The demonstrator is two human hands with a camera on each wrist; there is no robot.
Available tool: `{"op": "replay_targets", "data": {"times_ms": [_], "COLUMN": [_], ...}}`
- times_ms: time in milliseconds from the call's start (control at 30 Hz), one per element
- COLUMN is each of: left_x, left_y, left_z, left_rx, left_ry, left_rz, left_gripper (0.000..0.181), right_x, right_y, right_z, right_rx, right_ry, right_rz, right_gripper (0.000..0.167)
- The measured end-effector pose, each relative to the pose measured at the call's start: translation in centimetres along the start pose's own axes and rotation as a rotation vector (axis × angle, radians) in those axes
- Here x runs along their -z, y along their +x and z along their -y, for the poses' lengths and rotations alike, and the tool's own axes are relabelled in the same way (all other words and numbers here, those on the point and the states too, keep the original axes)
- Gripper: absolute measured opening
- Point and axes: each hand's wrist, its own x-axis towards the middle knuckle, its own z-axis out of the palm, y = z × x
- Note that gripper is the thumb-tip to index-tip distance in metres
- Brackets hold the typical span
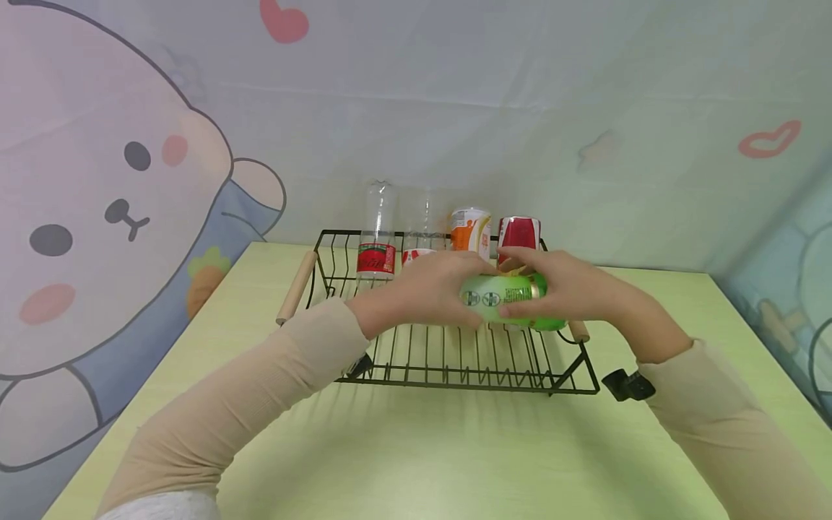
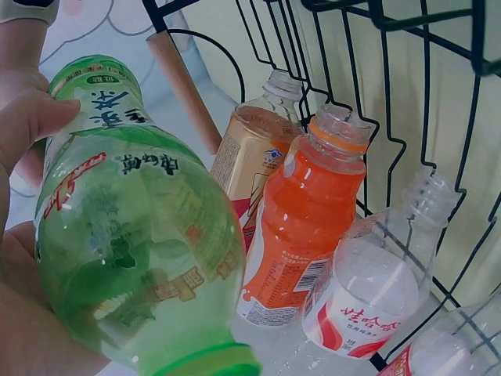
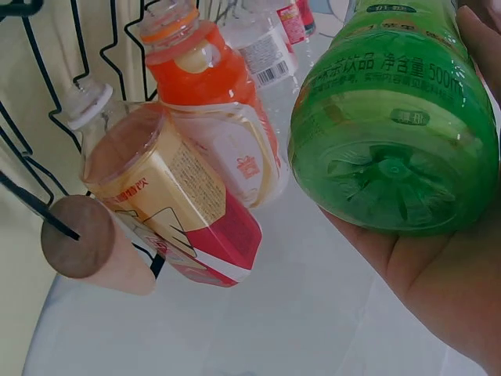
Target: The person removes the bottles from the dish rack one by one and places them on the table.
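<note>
Both hands hold a green bottle [image 1: 513, 300] [image 2: 141, 235] [image 3: 395, 133] lying sideways above a black wire rack [image 1: 422, 375]. The left hand [image 1: 442, 289] curls round its paler end, at the left in the head view. Round its darker green end the right hand [image 1: 565, 285] has its fingers curled. In the left wrist view its green cap [image 2: 215, 362] is at the bottom edge. Behind the hands, bottles lean in the rack: one with a red label [image 1: 375, 258], a clear one [image 2: 364, 290], an orange one [image 2: 305, 211] and a tan and red one [image 3: 180, 188].
The rack stands on a pale green table [image 1: 416, 455], with a wooden handle at its left [image 1: 297, 287] and another at its right [image 1: 578, 331]. A printed cloth [image 1: 520, 108] hangs behind the table. A dark cable [image 1: 820, 361] shows at the right edge.
</note>
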Motion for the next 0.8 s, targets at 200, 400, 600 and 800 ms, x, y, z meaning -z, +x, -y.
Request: {"op": "replay_targets", "data": {"times_ms": [200,400,600,800], "left_x": [-0.36,-0.51,-0.64,-0.83], "left_y": [0.05,0.14,0.12,0.22], "left_z": [0.3,0.52,0.56,0.53], "left_rx": [0.009,0.0,0.007,-0.006], "left_ry": [-0.029,-0.073,-0.112,-0.139], "left_rz": [0.02,0.03,0.048,0.064], "left_gripper": [0.058,0.056,0.055,0.05], "right_x": [-0.46,-0.67,-0.8,-0.85], "right_y": [-0.39,-0.71,-0.8,-0.85], "right_z": [-0.15,-0.15,-0.1,-0.22], "right_rx": [-0.008,-0.004,-0.053,-0.05], "right_ry": [-0.021,-0.017,0.005,-0.005], "right_rz": [0.014,0.033,0.051,0.053], "right_gripper": [0.065,0.052,0.058,0.061]}}
